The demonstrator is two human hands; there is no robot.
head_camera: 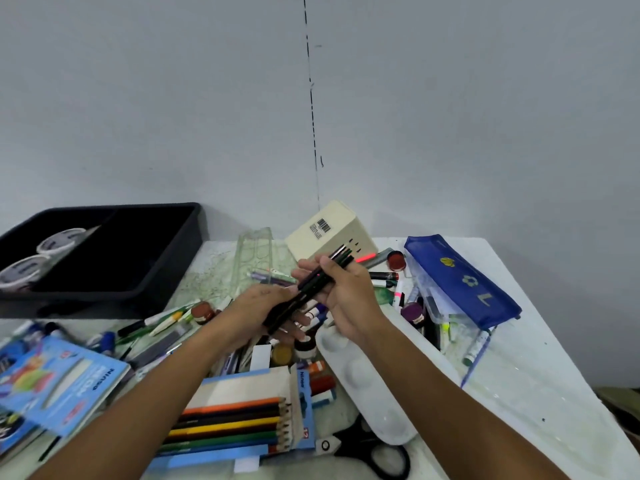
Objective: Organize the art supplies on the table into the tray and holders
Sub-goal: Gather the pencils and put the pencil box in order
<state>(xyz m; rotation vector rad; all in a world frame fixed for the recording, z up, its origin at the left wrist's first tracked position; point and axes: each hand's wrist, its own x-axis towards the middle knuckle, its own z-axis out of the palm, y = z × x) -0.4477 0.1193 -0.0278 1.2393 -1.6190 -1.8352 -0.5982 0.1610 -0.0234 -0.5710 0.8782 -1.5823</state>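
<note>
Both my hands grip a bundle of dark pencils [313, 287] above the cluttered surface [540, 372]: my left hand [263, 311] curls under the lower ends, my right hand [341, 296] wraps the middle. The black tray [166, 271] sits well apart to the left, and the cream holder [330, 233] lies tipped just beyond the pencil tips. A loose grip could let pencils slide out into the pile below; the holder, lying on its side, likely needs righting first.
</note>
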